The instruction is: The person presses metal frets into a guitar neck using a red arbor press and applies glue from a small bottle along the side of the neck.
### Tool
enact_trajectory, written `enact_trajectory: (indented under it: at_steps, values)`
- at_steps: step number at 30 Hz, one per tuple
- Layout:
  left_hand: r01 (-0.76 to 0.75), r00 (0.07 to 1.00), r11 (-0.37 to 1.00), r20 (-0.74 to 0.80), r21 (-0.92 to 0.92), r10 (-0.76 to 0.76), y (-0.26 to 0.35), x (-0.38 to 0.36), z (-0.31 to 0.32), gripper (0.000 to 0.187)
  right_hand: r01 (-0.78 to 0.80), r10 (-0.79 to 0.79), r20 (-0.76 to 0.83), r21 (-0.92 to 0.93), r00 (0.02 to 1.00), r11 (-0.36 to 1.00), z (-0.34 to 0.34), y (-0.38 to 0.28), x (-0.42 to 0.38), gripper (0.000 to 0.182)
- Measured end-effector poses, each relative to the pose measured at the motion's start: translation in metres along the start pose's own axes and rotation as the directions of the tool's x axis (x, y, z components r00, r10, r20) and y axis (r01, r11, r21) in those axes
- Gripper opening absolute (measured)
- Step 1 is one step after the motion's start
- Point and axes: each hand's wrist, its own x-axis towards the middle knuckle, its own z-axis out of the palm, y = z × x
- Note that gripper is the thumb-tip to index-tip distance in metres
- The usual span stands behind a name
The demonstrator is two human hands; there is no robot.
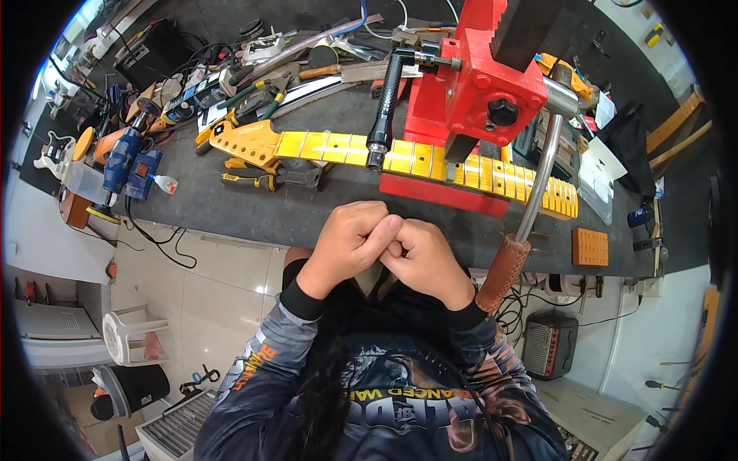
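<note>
My left hand (347, 244) and my right hand (423, 257) meet in front of my body at the bench's near edge, fingers curled and knuckles touching. What lies between them, if anything, is hidden. Just beyond them a yellow guitar neck (327, 147) lies across the bench, its headstock (244, 140) to the left. The neck passes under a red press (492, 96) and above a red base block (438, 196). A black-handled tool (388, 100) hangs from the press over the frets. The press lever (503, 273) has a brown leather grip and slants down beside my right hand.
Pliers (269, 177) lie beneath the headstock. Hand tools and files crowd the back left, with a blue power tool (121, 160) at the left. An orange block with holes (590, 247) sits at the right edge. A white stool (134, 336) stands on the floor.
</note>
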Motion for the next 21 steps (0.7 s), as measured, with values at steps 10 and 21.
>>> enact_trajectory:
  at_steps: [10, 21]
  values:
    - [-0.02, 1.0, 0.999, 0.003, -0.026, 0.02, -0.0026, -0.0008, 0.0015, 0.04, -0.001, 0.001, -0.005, 0.005, 1.0, 1.0, 0.0003, 0.0004, 0.0001, 0.026]
    - [-0.004, 1.0, 1.0, 0.004, -0.003, 0.004, -0.0007, -0.0003, 0.0002, 0.037, 0.023, -0.023, -0.01, -0.019, 1.0, 1.0, -0.0004, 0.0001, -0.0003, 0.024]
